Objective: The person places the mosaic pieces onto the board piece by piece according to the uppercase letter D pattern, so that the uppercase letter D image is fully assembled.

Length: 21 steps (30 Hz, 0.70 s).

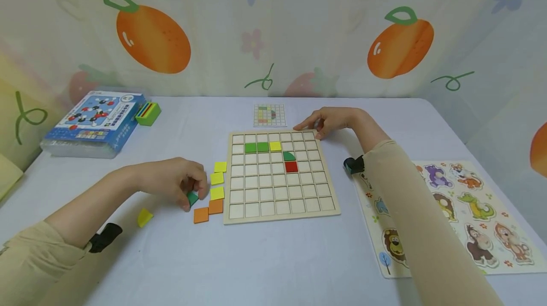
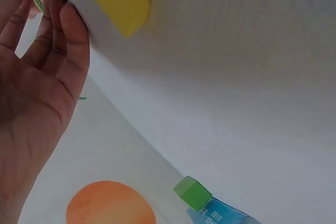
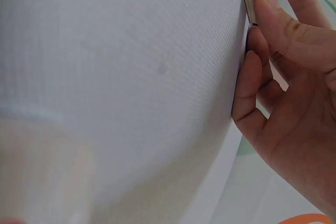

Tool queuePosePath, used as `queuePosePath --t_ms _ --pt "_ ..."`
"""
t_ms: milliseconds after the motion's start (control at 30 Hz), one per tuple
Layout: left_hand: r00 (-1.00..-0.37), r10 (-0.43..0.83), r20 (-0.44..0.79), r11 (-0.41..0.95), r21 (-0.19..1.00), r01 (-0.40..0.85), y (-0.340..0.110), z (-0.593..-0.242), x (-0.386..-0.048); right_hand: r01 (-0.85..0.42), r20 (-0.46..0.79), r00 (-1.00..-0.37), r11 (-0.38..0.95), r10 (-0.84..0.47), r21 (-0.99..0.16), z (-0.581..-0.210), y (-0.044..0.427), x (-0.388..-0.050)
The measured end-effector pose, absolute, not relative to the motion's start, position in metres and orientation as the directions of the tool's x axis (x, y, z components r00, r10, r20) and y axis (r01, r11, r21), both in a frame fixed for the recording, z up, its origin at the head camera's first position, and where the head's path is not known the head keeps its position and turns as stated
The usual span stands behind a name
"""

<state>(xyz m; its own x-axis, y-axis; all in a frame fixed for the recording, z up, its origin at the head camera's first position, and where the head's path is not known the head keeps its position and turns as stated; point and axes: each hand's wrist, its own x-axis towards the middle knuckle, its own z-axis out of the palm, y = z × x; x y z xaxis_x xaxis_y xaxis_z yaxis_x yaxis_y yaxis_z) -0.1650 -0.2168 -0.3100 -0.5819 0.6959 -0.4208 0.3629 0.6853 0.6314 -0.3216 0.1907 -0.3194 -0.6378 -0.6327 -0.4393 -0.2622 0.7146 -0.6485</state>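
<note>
Left of centre in the frame, our left hand pinches a green tile between thumb and fingers, just above the orange tiles. Our right hand grips the wooden grid board by its upper-right corner, index finger extended. We judge the tile light, stiff, perhaps slippery; opposite edges should give the surest hold.

Wrinkled beige sleeves with a small black attachment at each cuff.
</note>
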Motion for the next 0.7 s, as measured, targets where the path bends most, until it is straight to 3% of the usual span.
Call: queuePosePath --t_ms 333,700 --pt "-0.634 0.644 -0.429 0.731 0.589 0.344 -0.2131 -0.3070 -0.1625 -0.265 -0.438 -0.634 0.711 -0.637 -0.651 -0.3205 0.1908 -0.3217" --pt "-0.671 0.639 -0.376 0.741 0.535 0.406 -0.2125 -0.3066 -0.1665 -0.256 -0.435 -0.636 0.707 -0.637 -0.659 -0.3185 0.1905 -0.3208"
